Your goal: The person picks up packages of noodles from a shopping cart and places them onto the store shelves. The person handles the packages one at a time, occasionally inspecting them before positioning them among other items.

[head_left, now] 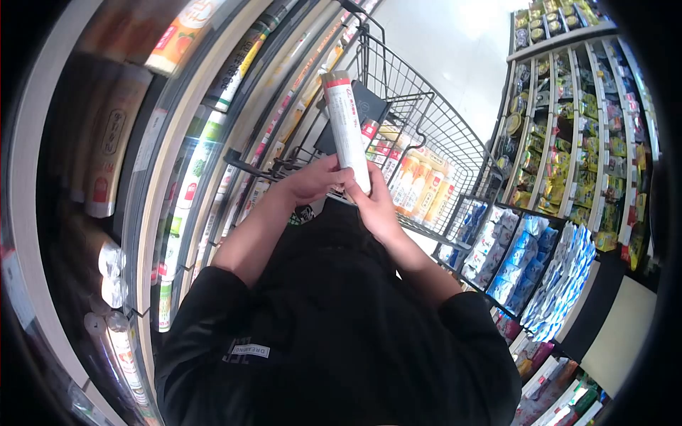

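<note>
A long cylindrical pack of dried noodles point(347, 124), with a white label and a red band near its brownish top, stands tilted in front of me. My left hand point(314, 179) closes on its lower end from the left. From the right, my right hand point(372, 200) grips the same end, its fingers partly hidden behind the pack. Just beyond is a black wire shopping cart point(465, 135). Several orange-and-white packs point(419, 190) lie in it, along with red-and-white packs point(380, 153). A dark flat panel point(366, 106) shows behind the held pack.
Shelves of tube-shaped packs point(188, 170) run close along my left. On the right stands a rack of small yellow and green bags point(561, 149), with blue-and-white bags point(522, 259) below it. Pale floor point(440, 42) shows past the cart.
</note>
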Tool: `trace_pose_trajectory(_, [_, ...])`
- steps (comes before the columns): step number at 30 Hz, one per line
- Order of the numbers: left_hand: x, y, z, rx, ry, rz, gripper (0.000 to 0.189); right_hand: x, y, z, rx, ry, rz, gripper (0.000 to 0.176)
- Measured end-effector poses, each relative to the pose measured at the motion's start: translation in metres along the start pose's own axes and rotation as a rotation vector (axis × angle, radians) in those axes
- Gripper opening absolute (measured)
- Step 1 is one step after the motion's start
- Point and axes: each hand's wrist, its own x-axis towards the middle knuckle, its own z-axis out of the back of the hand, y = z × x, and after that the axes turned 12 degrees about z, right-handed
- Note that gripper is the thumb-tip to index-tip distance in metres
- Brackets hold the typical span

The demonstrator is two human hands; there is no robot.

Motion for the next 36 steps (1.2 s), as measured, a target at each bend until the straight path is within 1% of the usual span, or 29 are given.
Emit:
trace_pose_trajectory(2, [-0.021, -0.020, -0.008, 0.203, -0.062, -0.013, 0.058, -0.001, 0.015, 0.001, -0.001, 0.078, 0.001, 0.069])
trace_pose_trajectory(3, [-0.032, -0.029, -0.012, 0.302, -0.093, -0.017, 0.058, 0.000, 0.023, 0.003, -0.099, 0.097, 0.065, 0.067])
trace_pose_trajectory(5, [-0.056, -0.053, -0.020, 0.355, -0.176, -0.194, 0.059, -0.001, 0.047, 0.001, -0.293, 0.130, 0.193, 0.063])
trace_pose_trajectory(6, [-0.069, -0.062, -0.022, 0.382, -0.218, -0.281, 0.060, -0.001, 0.063, -0.003, -0.373, 0.071, 0.300, 0.060])
trace_pose_trajectory(7, [-0.083, -0.068, -0.022, 0.250, -0.260, -0.367, 0.061, 0.004, 0.059, 0.001, -0.420, 0.013, 0.411, 0.057])
trace_pose_trajectory(9, [-0.112, -0.077, -0.018, -0.014, -0.340, -0.544, 0.063, 0.015, 0.073, 0.005, -0.535, 0.029, 0.654, 0.055])
trace_pose_trajectory(10, [-0.124, -0.075, -0.018, -0.046, -0.321, -0.571, 0.062, 0.017, 0.088, 0.001, -0.599, 0.052, 0.763, 0.055])
trace_pose_trajectory(13, [-0.159, -0.065, -0.024, -0.130, -0.264, -0.652, 0.062, 0.026, 0.105, -0.005, -0.692, 0.110, 0.946, 0.055])
trace_pose_trajectory(14, [-0.169, -0.063, -0.027, -0.153, -0.249, -0.681, 0.063, 0.030, 0.109, -0.009, -0.711, 0.126, 1.030, 0.057])
trace_pose_trajectory(15, [-0.179, -0.061, -0.029, -0.175, -0.233, -0.711, 0.064, 0.032, 0.112, -0.016, -0.683, 0.089, 1.072, 0.058])
trace_pose_trajectory(16, [-0.186, -0.057, -0.029, -0.167, -0.221, -0.778, 0.071, 0.034, 0.117, -0.025, -0.654, 0.052, 1.112, 0.059])
trace_pose_trajectory(17, [-0.196, -0.055, -0.028, -0.107, -0.255, -0.809, 0.073, 0.036, 0.121, -0.033, -0.623, 0.018, 1.151, 0.060])
trace_pose_trajectory(18, [-0.207, -0.053, -0.027, -0.047, -0.292, -0.841, 0.075, 0.040, 0.124, -0.036, -0.655, 0.011, 1.160, 0.067])
trace_pose_trajectory(20, [-0.226, -0.050, -0.036, 0.042, -0.408, -0.901, 0.078, 0.037, 0.138, -0.053, -0.389, 0.062, 0.856, 0.072])
trace_pose_trajectory(21, [-0.234, -0.047, -0.042, 0.100, -0.519, -0.942, 0.077, 0.035, 0.144, -0.061, -0.262, 0.093, 0.701, 0.075])
trace_pose_trajectory(22, [-0.242, -0.045, -0.048, 0.162, -0.633, -0.987, 0.076, 0.040, 0.148, -0.062, -0.209, 0.216, 0.630, 0.078])
trace_pose_trajectory(23, [-0.251, -0.048, -0.058, 0.228, -0.751, -1.036, 0.075, 0.044, 0.156, -0.063, -0.141, 0.319, 0.581, 0.077])
trace_pose_trajectory(24, [-0.264, -0.053, -0.070, 0.233, -0.773, -1.033, 0.072, 0.045, 0.164, -0.064, -0.075, 0.426, 0.533, 0.077])
trace_pose_trajectory(25, [-0.276, -0.057, -0.082, 0.223, -0.746, -1.052, 0.068, 0.048, 0.172, -0.069, -0.011, 0.534, 0.488, 0.076])
trace_pose_trajectory(26, [-0.288, -0.058, -0.091, 0.193, -0.769, -1.017, 0.072, 0.050, 0.183, -0.079, 0.094, 0.593, 0.476, 0.074])
trace_pose_trajectory(27, [-0.300, -0.058, -0.100, 0.159, -0.788, -0.978, 0.077, 0.057, 0.191, -0.085, 0.070, 0.627, 0.516, 0.074])
trace_pose_trajectory(28, [-0.314, -0.059, -0.112, 0.325, -1.021, -0.944, 0.077, 0.066, 0.200, -0.088, 0.043, 0.657, 0.553, 0.074])
trace_pose_trajectory(29, [-0.330, -0.063, -0.133, 0.408, -1.193, -0.861, 0.073, 0.074, 0.209, -0.090, 0.014, 0.683, 0.587, 0.074])
trace_pose_trajectory(31, [-0.355, -0.071, -0.159, 0.480, -1.312, -0.817, 0.068, 0.085, 0.234, -0.105, 0.050, 0.704, 0.694, 0.075])
trace_pose_trajectory(32, [-0.368, -0.071, -0.168, 0.708, -1.378, -0.902, 0.060, 0.086, 0.252, -0.114, 0.075, 0.715, 0.745, 0.076])
trace_pose_trajectory(34, [-0.389, -0.072, -0.183, 0.810, -1.429, -0.977, 0.061, 0.100, 0.274, -0.132, 0.108, 0.721, 0.867, 0.081])
trace_pose_trajectory(35, [-0.399, -0.072, -0.191, 0.860, -1.451, -1.010, 0.061, 0.103, 0.293, -0.145, 0.141, 0.774, 0.940, 0.079])
trace_pose_trajectory(36, [-0.409, -0.071, -0.200, 0.821, -1.468, -1.010, 0.063, 0.105, 0.307, -0.158, 0.168, 0.788, 0.965, 0.078])
